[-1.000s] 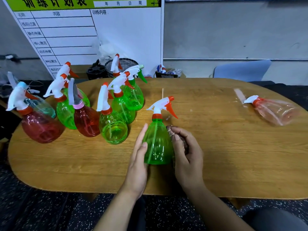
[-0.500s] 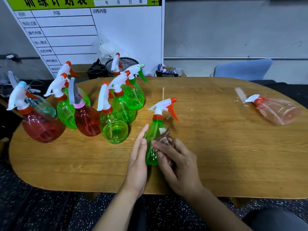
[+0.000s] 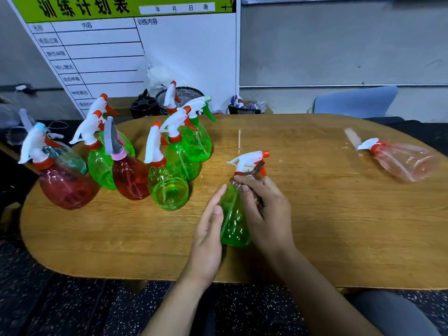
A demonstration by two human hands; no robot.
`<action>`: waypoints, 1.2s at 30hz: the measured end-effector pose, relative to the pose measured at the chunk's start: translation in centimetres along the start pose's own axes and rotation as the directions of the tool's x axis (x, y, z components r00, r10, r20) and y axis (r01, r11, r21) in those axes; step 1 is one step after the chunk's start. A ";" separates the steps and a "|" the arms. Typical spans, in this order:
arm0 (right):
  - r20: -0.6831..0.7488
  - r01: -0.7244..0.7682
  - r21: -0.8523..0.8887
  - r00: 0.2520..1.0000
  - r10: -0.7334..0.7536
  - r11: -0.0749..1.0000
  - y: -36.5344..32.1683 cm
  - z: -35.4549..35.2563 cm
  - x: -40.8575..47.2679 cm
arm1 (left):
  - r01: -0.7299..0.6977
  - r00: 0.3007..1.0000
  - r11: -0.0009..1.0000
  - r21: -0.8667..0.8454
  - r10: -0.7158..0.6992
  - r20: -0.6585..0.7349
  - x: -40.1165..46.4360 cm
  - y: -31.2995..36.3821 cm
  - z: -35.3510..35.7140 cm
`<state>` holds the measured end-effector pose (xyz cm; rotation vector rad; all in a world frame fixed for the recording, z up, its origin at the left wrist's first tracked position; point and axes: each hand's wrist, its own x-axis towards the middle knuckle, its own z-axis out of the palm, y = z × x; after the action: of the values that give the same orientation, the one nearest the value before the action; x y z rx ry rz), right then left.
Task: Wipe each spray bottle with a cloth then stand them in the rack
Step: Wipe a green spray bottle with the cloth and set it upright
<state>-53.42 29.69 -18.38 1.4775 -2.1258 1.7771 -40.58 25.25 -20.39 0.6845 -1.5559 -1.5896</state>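
Rubbing crumpled brown cloth [image 3: 252,174] against smooth, translucent green bottle [image 3: 234,221] neck.

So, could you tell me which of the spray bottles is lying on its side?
The pale pink spray bottle far right on the table, alone, lies on its side; all the others, including the green one being wiped, stand upright.

The table [image 3: 315,214] is warm brown wood grain. The bottle [image 3: 234,221] near the front edge is clear green with a white sprayer and orange nozzle; the cloth [image 3: 252,174] against its neck looks brownish, though little of it shows. The cluster of bottles [image 3: 167,187] at left mixes green and red. The lying bottle [image 3: 407,162] is pale pink. The board [image 3: 135,44] is white, lime-headed. The floor [image 3: 48,306] is black, white-speckled.
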 end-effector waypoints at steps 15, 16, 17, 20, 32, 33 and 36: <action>0.077 0.284 0.095 0.954 -0.291 0.954 -0.8 -2.0 -3.7 | 0.057 0.994 0.986 -0.157 -0.071 -0.081 0.4 0.1 -0.3; 0.019 0.239 0.069 0.970 -0.240 0.969 -0.8 -2.1 -2.9 | 0.063 0.996 0.988 -0.140 -0.071 -0.058 0.3 0.0 -0.3; -0.031 0.186 0.046 0.982 -0.185 0.981 -0.7 -2.0 -2.1 | 0.063 0.997 0.992 -0.111 -0.067 -0.031 0.2 -0.1 -0.3; -0.042 0.046 -0.006 0.998 -0.046 0.999 0.2 -1.1 -0.6 | 0.018 0.999 0.999 0.026 -0.020 0.041 0.1 -0.1 -0.2; 0.219 0.416 0.058 0.882 -0.418 0.908 0.8 -1.6 -6.0 | 0.071 0.997 0.989 -0.130 -0.075 -0.026 0.3 0.4 -0.4; 0.235 0.448 0.034 0.865 -0.443 0.893 0.8 -1.6 -6.3 | 0.084 0.996 0.984 -0.155 -0.088 -0.018 0.3 0.5 -0.3; 0.178 0.379 0.100 0.903 -0.392 0.920 0.3 -1.9 -5.9 | 0.092 0.994 0.982 -0.166 -0.099 -0.038 0.2 0.8 -0.1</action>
<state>-51.35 34.91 -21.10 1.9954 -1.6915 1.6225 -40.45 25.07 -19.57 0.7090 -1.3592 -1.7385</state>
